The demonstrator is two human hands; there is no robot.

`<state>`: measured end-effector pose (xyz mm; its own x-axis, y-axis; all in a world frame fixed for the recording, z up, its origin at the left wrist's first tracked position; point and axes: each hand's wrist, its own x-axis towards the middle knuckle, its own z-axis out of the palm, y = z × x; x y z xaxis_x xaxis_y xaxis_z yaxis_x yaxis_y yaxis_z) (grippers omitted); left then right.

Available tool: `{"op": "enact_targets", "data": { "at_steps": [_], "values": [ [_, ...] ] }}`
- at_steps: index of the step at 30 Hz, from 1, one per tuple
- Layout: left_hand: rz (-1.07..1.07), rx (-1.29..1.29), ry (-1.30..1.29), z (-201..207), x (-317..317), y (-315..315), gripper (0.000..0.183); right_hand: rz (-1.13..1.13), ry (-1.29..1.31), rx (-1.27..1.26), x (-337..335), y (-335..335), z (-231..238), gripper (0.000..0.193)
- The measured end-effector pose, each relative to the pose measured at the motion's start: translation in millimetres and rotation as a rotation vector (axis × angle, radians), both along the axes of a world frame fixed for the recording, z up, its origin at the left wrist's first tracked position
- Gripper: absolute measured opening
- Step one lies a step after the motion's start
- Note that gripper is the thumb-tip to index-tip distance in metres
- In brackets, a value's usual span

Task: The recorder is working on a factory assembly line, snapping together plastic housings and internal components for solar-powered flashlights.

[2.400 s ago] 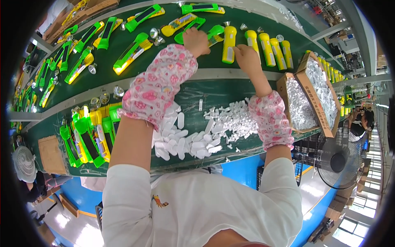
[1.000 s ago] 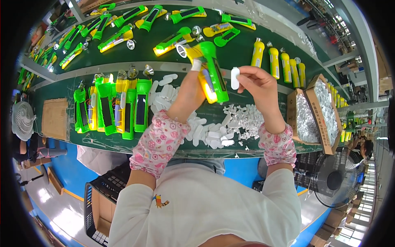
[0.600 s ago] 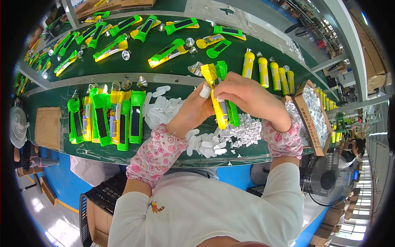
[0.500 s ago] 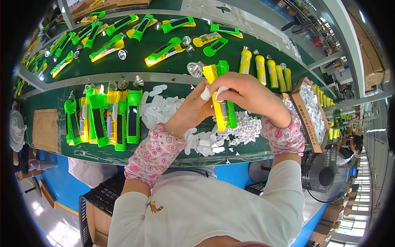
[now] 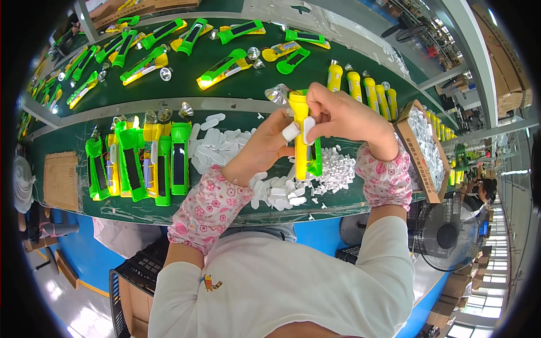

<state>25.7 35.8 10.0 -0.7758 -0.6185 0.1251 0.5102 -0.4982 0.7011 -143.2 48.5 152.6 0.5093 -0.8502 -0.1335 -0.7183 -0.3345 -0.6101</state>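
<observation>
Over the near bench I hold a flashlight (image 5: pixel 301 160) with a yellow half and a green half, its silver reflector (image 5: pixel 276 94) hanging loose at the head end. My left hand (image 5: pixel 265 143) grips the yellow body from the left, with a white wrap on the thumb. My right hand (image 5: pixel 346 118) is closed around the upper right side. Its thumb presses a white oval cover (image 5: pixel 309 128) against the yellow face. Below the flashlight lie a pile of small white parts (image 5: pixel 337 172) and white oval covers (image 5: pixel 282 192).
Several green-and-yellow flashlights (image 5: pixel 132 160) lie side by side at left, next to a cardboard piece (image 5: pixel 61 180). More opened flashlights (image 5: pixel 225 67) cover the far bench. Yellow flashlights (image 5: pixel 369 93) stand in a row at right, behind a box of white parts (image 5: pixel 420 149). A black fan (image 5: pixel 448 236) stands at right.
The flashlight has turned so its yellow face shows more fully and its green half less. The white oval cover now shows upright along the yellow body under my right thumb.
</observation>
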Motion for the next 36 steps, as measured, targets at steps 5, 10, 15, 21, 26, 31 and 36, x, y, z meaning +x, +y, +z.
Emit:
{"op": "enact_targets", "data": {
  "at_steps": [5,10,15,21,26,31,36],
  "values": [
    [0.039,0.008,-0.016,-6.8,-4.9,-0.5,0.042,-0.050,0.031,-0.201,11.2,11.6,-11.9,0.047],
    [0.032,0.326,0.286,-10.8,-1.3,-3.6,0.039,-0.432,0.227,-0.630,26.1,58.5,-42.8,0.080],
    [0.308,0.404,0.223,-5.8,-21.7,-1.6,0.026,-0.500,-0.165,-0.326,18.8,67.0,-95.8,0.056],
    [0.482,0.447,0.149,13.6,-22.0,4.1,0.021,-0.537,-0.365,-0.447,18.8,58.5,-113.5,0.036],
    [0.568,0.392,0.045,9.7,-24.4,2.5,0.022,-0.538,-0.384,-0.590,30.2,54.5,-117.3,0.035],
    [0.607,0.374,0.080,10.1,-24.7,1.6,0.021,-0.553,-0.406,-0.703,28.8,47.9,-129.7,0.034],
    [0.675,0.353,0.015,15.1,-26.7,2.8,0.022,-0.536,-0.408,-0.792,31.7,47.0,-133.2,0.033]
  ]
}}
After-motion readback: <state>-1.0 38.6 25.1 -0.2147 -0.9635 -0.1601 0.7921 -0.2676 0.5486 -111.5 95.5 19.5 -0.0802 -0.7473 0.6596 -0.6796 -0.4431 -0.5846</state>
